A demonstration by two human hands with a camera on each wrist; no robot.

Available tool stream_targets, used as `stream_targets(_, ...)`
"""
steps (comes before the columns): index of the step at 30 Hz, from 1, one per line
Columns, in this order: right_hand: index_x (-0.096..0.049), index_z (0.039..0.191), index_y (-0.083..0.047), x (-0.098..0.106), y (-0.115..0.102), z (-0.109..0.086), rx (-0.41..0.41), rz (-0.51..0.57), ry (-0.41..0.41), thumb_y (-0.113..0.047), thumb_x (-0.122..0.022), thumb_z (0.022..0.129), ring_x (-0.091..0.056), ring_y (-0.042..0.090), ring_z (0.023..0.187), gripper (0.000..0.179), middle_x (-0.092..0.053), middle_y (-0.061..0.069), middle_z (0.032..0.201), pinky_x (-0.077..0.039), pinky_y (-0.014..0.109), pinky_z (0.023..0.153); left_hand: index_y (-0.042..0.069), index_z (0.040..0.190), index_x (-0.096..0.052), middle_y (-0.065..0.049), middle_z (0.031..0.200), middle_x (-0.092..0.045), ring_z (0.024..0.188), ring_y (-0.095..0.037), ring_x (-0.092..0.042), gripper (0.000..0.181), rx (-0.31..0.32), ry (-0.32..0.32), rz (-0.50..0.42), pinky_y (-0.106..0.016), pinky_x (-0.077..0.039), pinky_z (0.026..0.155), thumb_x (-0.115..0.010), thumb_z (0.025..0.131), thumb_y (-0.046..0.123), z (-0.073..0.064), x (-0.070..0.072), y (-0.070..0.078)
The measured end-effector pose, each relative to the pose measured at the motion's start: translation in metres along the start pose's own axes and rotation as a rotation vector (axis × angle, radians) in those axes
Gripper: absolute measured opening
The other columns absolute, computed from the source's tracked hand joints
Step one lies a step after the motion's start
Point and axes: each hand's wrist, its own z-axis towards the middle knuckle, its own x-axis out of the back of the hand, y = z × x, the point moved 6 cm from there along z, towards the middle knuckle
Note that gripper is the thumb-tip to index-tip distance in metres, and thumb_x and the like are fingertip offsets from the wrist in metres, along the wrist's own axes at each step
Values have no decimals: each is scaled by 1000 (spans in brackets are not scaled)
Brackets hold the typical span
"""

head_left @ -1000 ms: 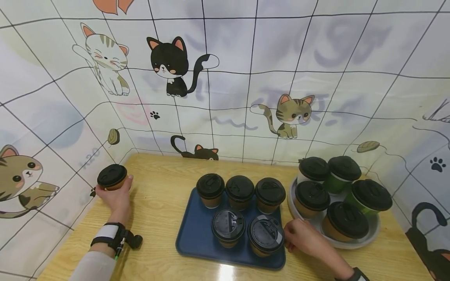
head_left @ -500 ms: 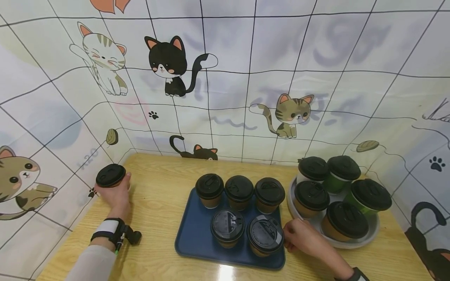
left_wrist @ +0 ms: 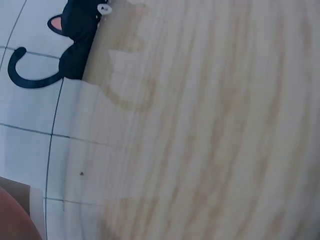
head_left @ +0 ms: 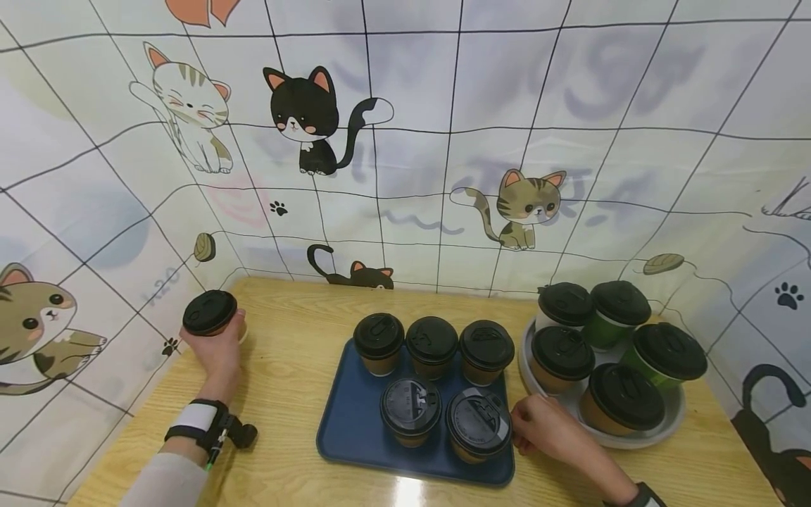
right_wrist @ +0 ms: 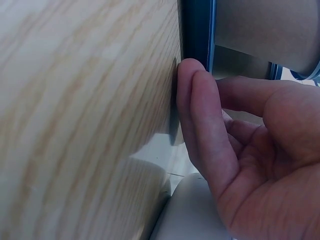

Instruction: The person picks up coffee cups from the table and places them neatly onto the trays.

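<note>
At the left end of the table, my left hand (head_left: 217, 352) grips a black-lidded paper coffee cup (head_left: 210, 313) with a brown sleeve. In the left wrist view, only a sliver of that cup (left_wrist: 36, 207) and a blurred bit of the hand (left_wrist: 15, 217) show at the lower left corner. My right hand (head_left: 548, 426) holds the right edge of a blue tray (head_left: 348, 429). Fingers and thumb meet at the tray's rim (right_wrist: 212, 35) in the right wrist view. On the tray stand several brown coffee cups (head_left: 432, 345) with black lids.
To the right, a round grey tray (head_left: 674, 419) carries several lidded cups, some green (head_left: 608, 331), some brown. Behind the wooden table (head_left: 285, 394) hangs a cat-printed cloth (head_left: 412, 155), which also comes close on the left beside the held cup.
My left hand has shifted slightly right and up with the cup, after a small drift left. The right hand and blue tray have stayed put.
</note>
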Motion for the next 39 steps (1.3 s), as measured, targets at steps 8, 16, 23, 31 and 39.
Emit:
stream_targets(8, -69, 73, -9, 1, 0, 0, 15, -12, 2, -1, -56, 98, -65, 15, 56, 30, -65, -2, 63, -54, 28, 55, 15, 155, -20, -6, 155, -35, 139, -16, -38, 96, -102, -105, -4, -23, -24, 115, -86, 85, 15, -24, -12, 21)
stream_targets(16, -68, 71, -9, 1, 0, 1, 19, -20, 4, 0, -55, 97, -65, 15, 56, 30, -64, -2, 63, -53, 28, 54, 18, 153, -25, 1, 146, -40, 133, -15, -40, 88, -100, -242, -39, -30, -28, 113, -82, 87, 8, -61, -26, 37)
stream_targets(23, -68, 72, -9, 1, 0, 1, 8, -17, 11, 0, -55, 98, -65, 15, 56, 31, -64, -2, 63, -53, 28, 54, 19, 153, -31, 2, 143, -44, 131, -15, -43, 81, -120, -401, -84, -25, -38, 106, -78, 89, 1, -87, -34, 47)
stream_targets(31, -68, 71, -10, 1, -1, 1, 27, -38, 17, -1, -55, 99, -64, 14, 55, 32, -64, -3, 62, -52, 27, 54, 12, 149, -40, -4, 137, -53, 128, -20, -50, 76, -212, -589, -169, -23, -47, 99, -70, 85, -17, -112, -37, 56)
stream_targets(39, -67, 71, -9, 1, -2, 0, 41, -29, 11, 0, -55, 98, -64, 14, 56, 31, -64, -3, 63, -53, 27, 55, 14, 146, -50, 2, 133, -60, 123, -12, -57, 76, -285, -842, -217, -23, -48, 100, -64, 82, -23, -135, -38, 61)
